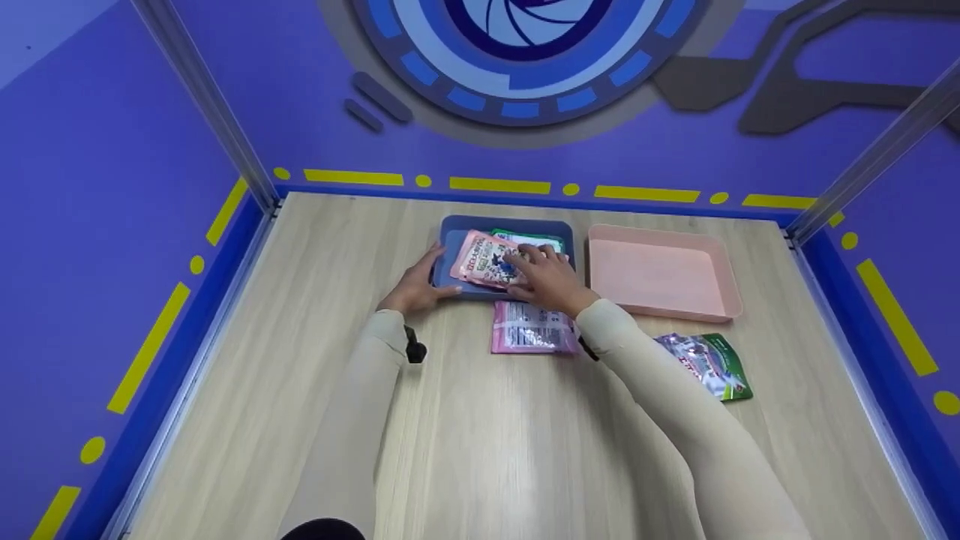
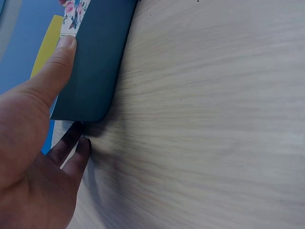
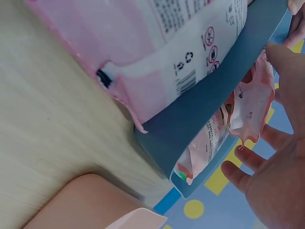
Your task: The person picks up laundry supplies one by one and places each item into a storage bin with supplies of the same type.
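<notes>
A blue tray [image 1: 480,295] stands toward the back of the table. My left hand [image 1: 420,285] braces its left end, with the thumb against the near side and the fingers spread along the corner. In the left wrist view the thumb touches the dark tray wall [image 2: 102,62]. Inside the tray, a pink pouch with floral print [image 1: 478,256] lies over a green-edged pouch [image 1: 553,242]. My right hand [image 1: 551,279] rests its spread fingers on the pink pouch's right part. A pink packet [image 1: 532,328] lies just in front of the tray, its printed back [image 3: 167,62] upward.
To the right of the blue tray is a pink tray [image 1: 652,271]. A green and purple pouch [image 1: 712,366] lies in front of it, partly behind my right sleeve. Blue panels [image 1: 525,161] with yellow marks border the table's back and sides.
</notes>
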